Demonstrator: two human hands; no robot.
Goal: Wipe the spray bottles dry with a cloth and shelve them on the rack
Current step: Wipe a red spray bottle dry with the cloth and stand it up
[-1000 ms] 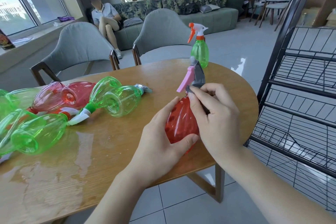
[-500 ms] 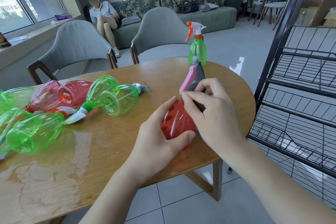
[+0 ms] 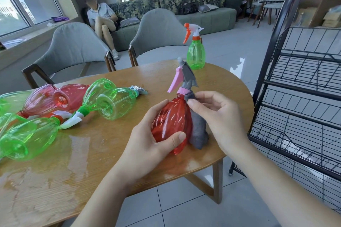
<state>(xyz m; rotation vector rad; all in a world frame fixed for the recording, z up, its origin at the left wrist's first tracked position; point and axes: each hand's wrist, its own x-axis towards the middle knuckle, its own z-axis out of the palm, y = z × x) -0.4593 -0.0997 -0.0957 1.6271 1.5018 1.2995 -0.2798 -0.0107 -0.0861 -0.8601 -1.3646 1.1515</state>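
My left hand (image 3: 147, 142) grips the body of a red spray bottle (image 3: 170, 120) with a pink trigger and grey head, held upright over the wooden table (image 3: 103, 162). My right hand (image 3: 219, 116) pinches a grey cloth (image 3: 198, 129) against the bottle's neck, and the cloth hangs down behind the bottle. A green spray bottle (image 3: 196, 53) with an orange trigger stands upright at the table's far edge. Several green and red bottles (image 3: 110, 103) lie on their sides at the left. The black wire rack (image 3: 304, 97) stands to the right of the table.
The tabletop shows wet patches at the front left (image 3: 36, 186). Two grey chairs (image 3: 73, 49) stand behind the table. A person sits on a sofa (image 3: 208, 18) further back. Tiled floor lies between the table and the rack.
My right hand has slid back from the trigger head to the neck, uncovering the grey head and the hanging cloth. The red bottle now stands more upright in my left hand.
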